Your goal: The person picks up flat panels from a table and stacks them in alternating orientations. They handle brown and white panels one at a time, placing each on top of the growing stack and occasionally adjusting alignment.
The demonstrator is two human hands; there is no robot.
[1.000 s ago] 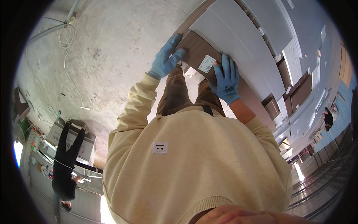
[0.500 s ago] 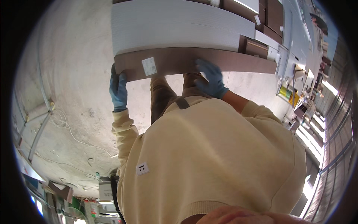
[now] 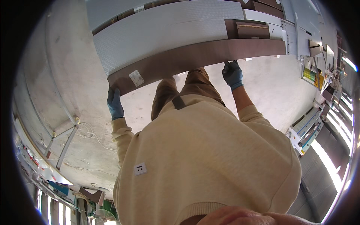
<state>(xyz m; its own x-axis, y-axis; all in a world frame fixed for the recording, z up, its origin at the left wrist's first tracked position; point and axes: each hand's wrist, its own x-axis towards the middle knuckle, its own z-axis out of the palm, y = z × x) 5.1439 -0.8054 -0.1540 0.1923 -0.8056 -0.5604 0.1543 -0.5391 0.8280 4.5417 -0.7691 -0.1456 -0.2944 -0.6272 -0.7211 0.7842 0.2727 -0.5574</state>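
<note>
A long brown board (image 3: 180, 59) with a white label (image 3: 136, 78) near its left end lies across in front of me. My left hand (image 3: 115, 104), in a blue-grey glove, is closed on the board's near left corner, with some fingertips hidden behind its end. Gloved alike, my right hand (image 3: 233, 76) is closed into a fist just off the board's near edge, right of the middle. Whether small dark bits at its fingertips are part of the glove or a held thing is unclear.
Beyond the board lie wide light-grey panels (image 3: 161, 32) and shorter brown pieces (image 3: 253, 30). A metal frame (image 3: 66, 148) stands on the concrete floor (image 3: 86, 108) at the left, beside a loose pale cable (image 3: 90, 131). Racks with yellow items (image 3: 314, 77) stand at the right.
My right hand has left the board's top, moved right and closed. My left hand stays at the board's left end, which now sits lower in view as the view has turned.
</note>
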